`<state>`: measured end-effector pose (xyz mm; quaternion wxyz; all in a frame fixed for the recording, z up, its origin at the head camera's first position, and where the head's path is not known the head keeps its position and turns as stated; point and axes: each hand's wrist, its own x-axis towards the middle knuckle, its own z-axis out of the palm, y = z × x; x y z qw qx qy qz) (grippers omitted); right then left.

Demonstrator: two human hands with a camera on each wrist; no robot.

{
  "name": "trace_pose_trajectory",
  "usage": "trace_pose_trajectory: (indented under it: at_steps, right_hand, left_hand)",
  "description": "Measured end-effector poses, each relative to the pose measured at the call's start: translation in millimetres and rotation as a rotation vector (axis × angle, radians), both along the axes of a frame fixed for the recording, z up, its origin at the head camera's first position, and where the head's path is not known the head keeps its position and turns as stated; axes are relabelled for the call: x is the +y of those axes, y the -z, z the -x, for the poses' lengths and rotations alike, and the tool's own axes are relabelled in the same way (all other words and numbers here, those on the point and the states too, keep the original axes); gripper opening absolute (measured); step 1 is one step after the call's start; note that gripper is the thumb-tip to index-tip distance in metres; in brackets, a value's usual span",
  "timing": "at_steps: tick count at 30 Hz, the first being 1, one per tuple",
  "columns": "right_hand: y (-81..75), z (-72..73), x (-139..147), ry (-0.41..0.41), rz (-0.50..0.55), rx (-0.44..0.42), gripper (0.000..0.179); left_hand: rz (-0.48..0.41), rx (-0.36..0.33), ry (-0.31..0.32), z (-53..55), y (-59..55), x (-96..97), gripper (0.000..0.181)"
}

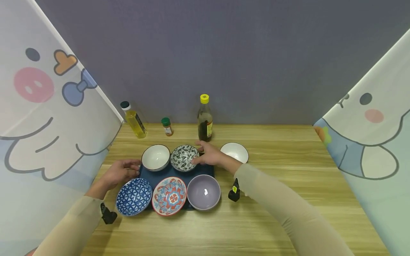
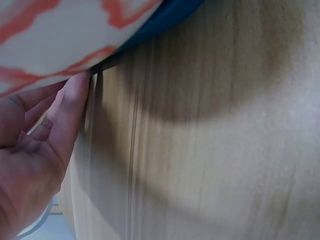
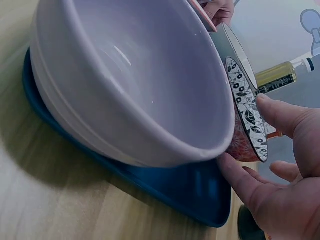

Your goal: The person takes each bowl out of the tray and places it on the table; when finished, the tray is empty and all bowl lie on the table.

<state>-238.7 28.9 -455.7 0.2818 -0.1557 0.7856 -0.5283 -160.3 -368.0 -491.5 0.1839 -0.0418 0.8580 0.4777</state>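
Head view's the one that shows the clutter. The right hand (image 1: 209, 154) has its thumb over the near rim of the black-and-white leafy bowl (image 1: 184, 159) and its fingers round the outside, so it's got a light pinch on it. That bowl is back-middle on the dark blue tray (image 1: 153, 176), right next to a white dark-rimmed bowl (image 1: 156, 158).

Left hand (image 1: 120, 173) is at the tray's left edge, fingers loosely bent; honestly can't tell if it's gripping anything.

Front row's pretty crammed: blue triangle bowl (image 1: 133, 197) poking past the tray's left side, red-and-blue flowery bowl (image 1: 169, 196), then a purple bowl (image 1: 204, 192) that takes up loads of the right wrist view.

The yellow-capped dark bottle (image 1: 205, 122) stands just behind the right hand, so not much room there. Another white bowl (image 1: 235, 151) sits off the tray, just beyond the right wrist. Further left at the back: green-capped spice jar (image 1: 167, 127) and a leaning-looking oil bottle (image 1: 136, 122).
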Motion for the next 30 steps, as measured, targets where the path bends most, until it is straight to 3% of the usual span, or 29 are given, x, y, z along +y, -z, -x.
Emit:
trace_pose_trajectory:
  at_steps: [7, 19, 30]
  right_hand:
    - [7.5, -2.2, -2, 0.064, 0.07, -0.132, 0.088]
    - [12.1, -2.6, -2, 0.098, 0.146, -0.281, 0.086]
    - [9.9, -7.0, -3, 0.116, 0.189, -0.336, 0.088]
  left_hand:
    - [-0.013, -0.008, -0.007, -0.7, 0.5, 1.1, 0.05]
    - [-0.009, -0.006, -0.011, 4.2, -2.7, 4.1, 0.05]
    - [0.038, -0.007, -0.011, 0.2, -1.1, 5.4, 0.049]
